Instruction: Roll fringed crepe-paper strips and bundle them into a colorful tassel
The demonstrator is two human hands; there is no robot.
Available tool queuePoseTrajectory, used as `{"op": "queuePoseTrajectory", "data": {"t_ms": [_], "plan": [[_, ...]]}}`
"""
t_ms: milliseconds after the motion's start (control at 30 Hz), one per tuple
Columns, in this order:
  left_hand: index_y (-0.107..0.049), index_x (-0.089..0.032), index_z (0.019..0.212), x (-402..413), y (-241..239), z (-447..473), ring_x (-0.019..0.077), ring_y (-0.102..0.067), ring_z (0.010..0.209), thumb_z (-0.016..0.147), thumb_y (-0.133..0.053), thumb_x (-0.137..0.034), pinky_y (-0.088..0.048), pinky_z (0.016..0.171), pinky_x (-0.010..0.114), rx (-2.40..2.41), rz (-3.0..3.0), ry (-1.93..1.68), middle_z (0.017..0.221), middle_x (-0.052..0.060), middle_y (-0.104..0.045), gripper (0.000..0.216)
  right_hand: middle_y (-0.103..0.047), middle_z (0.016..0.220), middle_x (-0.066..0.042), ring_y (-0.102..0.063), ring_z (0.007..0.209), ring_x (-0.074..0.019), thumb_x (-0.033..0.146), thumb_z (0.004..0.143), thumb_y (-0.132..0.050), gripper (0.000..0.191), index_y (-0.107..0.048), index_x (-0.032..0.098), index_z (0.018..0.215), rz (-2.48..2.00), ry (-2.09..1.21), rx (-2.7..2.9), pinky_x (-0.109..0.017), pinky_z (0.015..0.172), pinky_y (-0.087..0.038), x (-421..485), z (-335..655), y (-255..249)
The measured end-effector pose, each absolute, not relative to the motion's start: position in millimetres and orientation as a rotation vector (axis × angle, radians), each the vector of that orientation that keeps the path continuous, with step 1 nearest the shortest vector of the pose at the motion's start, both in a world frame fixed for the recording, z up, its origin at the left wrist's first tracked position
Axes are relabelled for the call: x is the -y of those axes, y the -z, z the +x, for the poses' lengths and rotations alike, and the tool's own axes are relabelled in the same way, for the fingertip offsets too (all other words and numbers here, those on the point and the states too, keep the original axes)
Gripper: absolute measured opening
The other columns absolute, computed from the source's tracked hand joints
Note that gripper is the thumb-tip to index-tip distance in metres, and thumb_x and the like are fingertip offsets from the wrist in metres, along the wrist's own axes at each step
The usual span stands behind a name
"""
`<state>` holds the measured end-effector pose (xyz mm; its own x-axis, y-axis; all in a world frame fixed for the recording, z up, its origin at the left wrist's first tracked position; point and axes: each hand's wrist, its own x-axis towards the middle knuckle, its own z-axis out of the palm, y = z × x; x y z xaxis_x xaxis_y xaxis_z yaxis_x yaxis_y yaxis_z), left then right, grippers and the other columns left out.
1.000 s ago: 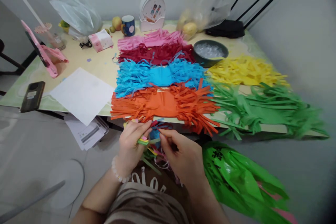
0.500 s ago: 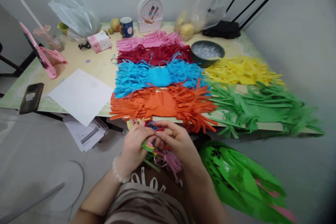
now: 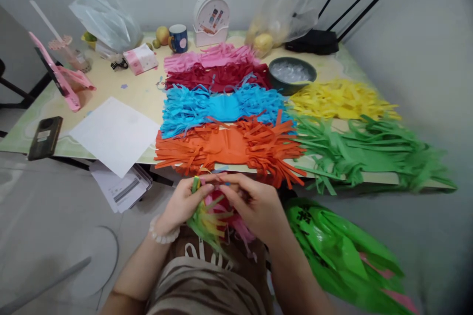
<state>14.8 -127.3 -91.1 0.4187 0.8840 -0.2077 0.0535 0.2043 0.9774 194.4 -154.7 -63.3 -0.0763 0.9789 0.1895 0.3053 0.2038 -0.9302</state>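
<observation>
My left hand is closed on a bunch of thin coloured strips, green and yellow at the front with pink and red behind, their loose ends hanging over my lap. Close beside it, my right hand pinches at the same bunch, its thumb and fingertips by a small blue bit. The fingers partly hide where the strips come together. Just beyond the hands, an orange fringed sheet lies along the table's front edge. Behind it are a blue fringed sheet, a dark red one and a pink one.
Green and yellow fringed sheets lie to the right, near a bowl. White paper, a phone and a pink stand are on the left. A mug stands behind. A green bag hangs below the table.
My left hand has turned and shifted slightly left, so the green and yellow strips now fan out below it. The right hand has moved a little right. The table things stay put.
</observation>
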Motion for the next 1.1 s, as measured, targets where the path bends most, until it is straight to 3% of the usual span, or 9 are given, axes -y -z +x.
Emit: {"op": "queuePoseTrajectory", "data": {"t_ms": [133,233,333,467,600,800,867,1100], "plan": [[-0.061,-0.013,0.065,128,84,16,0.0114,-0.054,0.061,0.088,-0.064,-0.039,-0.043,0.063,0.022,-0.981,1.292,-0.691,0.063,0.001,-0.062,0.035,-0.070,0.069,0.000,-0.063,0.059,-0.0125,0.020,0.091,-0.061,0.013,-0.073,0.018,0.094,-1.248,-0.918,1.639,-0.019,0.058,-0.046,143,181,68],[-0.064,-0.012,0.072,129,81,15,0.0121,-0.056,0.065,0.087,-0.065,-0.040,-0.044,0.065,0.022,-0.949,1.220,-0.672,0.069,0.002,-0.065,0.031,-0.067,0.063,0.002,-0.058,0.052,-0.0109,0.022,0.090,-0.061,0.012,-0.070,0.017,0.084,-1.264,-0.946,1.549,-0.018,0.052,-0.044,140,182,72],[-0.068,-0.012,0.078,128,82,13,0.0126,-0.057,0.065,0.088,-0.063,-0.041,-0.045,0.065,0.023,-0.931,1.141,-0.647,0.073,0.004,-0.067,0.031,-0.067,0.064,0.001,-0.059,0.051,-0.0113,0.023,0.091,-0.059,0.013,-0.071,0.017,0.089,-1.240,-1.002,1.482,-0.018,0.051,-0.045,141,186,73],[-0.062,-0.013,0.065,128,83,14,0.0107,-0.050,0.060,0.087,-0.064,-0.041,-0.042,0.061,0.022,-0.976,1.231,-0.689,0.063,0.001,-0.060,0.036,-0.070,0.069,-0.001,-0.063,0.058,-0.0138,0.025,0.090,-0.062,0.012,-0.073,0.019,0.091,-1.241,-1.022,1.589,-0.021,0.057,-0.049,140,183,73],[-0.061,-0.013,0.064,127,83,13,0.0098,-0.047,0.058,0.084,-0.068,-0.042,-0.040,0.058,0.021,-1.010,1.246,-0.664,0.060,-0.001,-0.057,0.036,-0.065,0.059,0.002,-0.058,0.050,-0.0126,0.025,0.090,-0.063,0.012,-0.071,0.019,0.083,-1.255,-1.014,1.600,-0.021,0.051,-0.045,139,179,74],[-0.074,-0.012,0.083,125,88,9,0.0142,-0.059,0.062,0.072,-0.077,-0.056,-0.047,0.060,0.024,-0.917,0.900,-0.682,0.071,0.005,-0.069,0.045,-0.072,0.075,-0.002,-0.064,0.059,-0.0148,0.025,0.089,-0.064,0.010,-0.072,0.020,0.085,-1.191,-0.988,1.414,-0.023,0.056,-0.051,138,190,76],[-0.075,-0.013,0.088,126,90,10,0.0143,-0.062,0.063,0.070,-0.080,-0.052,-0.049,0.062,0.024,-0.943,0.832,-0.765,0.075,0.006,-0.071,0.043,-0.074,0.081,-0.002,-0.066,0.063,-0.0150,0.023,0.089,-0.066,0.008,-0.074,0.022,0.088,-1.226,-0.899,1.382,-0.023,0.060,-0.052,141,191,77],[-0.071,-0.016,0.096,132,84,19,0.0168,-0.068,0.082,0.086,-0.069,-0.035,-0.053,0.080,0.027,-1.145,1.160,-1.103,0.085,0.005,-0.075,0.021,-0.071,0.073,0.001,-0.063,0.058,-0.0133,0.023,0.095,-0.060,0.013,-0.072,0.021,0.097,-1.385,-0.663,1.581,-0.023,0.061,-0.050,161,181,77]]}}
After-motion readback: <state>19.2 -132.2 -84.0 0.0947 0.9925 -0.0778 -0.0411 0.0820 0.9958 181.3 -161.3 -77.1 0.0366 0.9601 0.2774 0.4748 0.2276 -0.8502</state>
